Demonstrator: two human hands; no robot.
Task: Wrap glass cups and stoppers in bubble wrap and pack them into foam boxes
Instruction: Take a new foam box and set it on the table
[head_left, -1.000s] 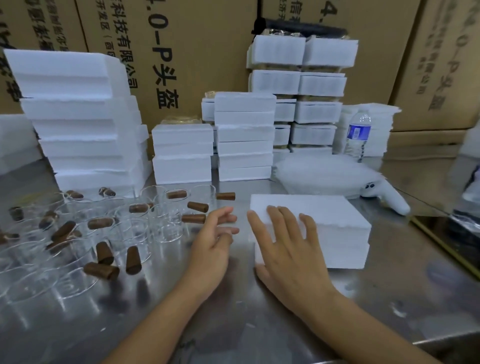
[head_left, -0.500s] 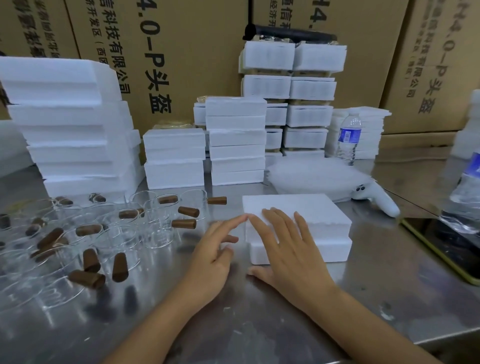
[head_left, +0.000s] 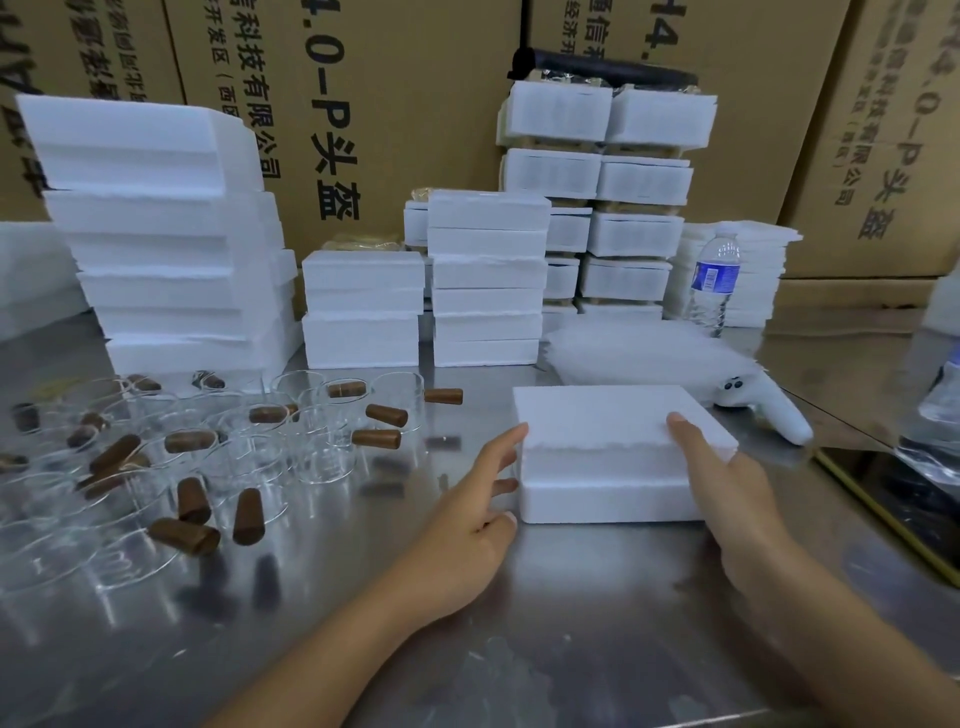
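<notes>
A brushed steel table (head_left: 571, 649) is seen in front of a wall of brown cardboard cartons (head_left: 415, 104) printed with dark characters. White foam boxes are stacked along the back of the table: a tall, stepped stack (head_left: 156, 234) at the left, lower stacks (head_left: 488, 275) in the middle and a high double column (head_left: 597, 171) behind them. A water bottle (head_left: 714, 283) is stood at the right of these, and a pile of bubble wrap (head_left: 639, 353) is laid in front of it, with a white controller (head_left: 769, 410) just beside the pile. Clear glass cups (head_left: 311, 426) are gathered on the left half of the table, and brown stoppers (head_left: 387, 414) are scattered in and among them. One closed foam box (head_left: 597, 415) is set apart near the front, right of centre. It is flanked by both hands. The left hand (head_left: 467, 525) is held flat against the box's left side, fingers straight and the index tip at the lid's corner. The right hand (head_left: 737, 499) is laid along the box's right edge, fingers extended, the index finger resting on the lid. Nothing is gripped by either hand.
</notes>
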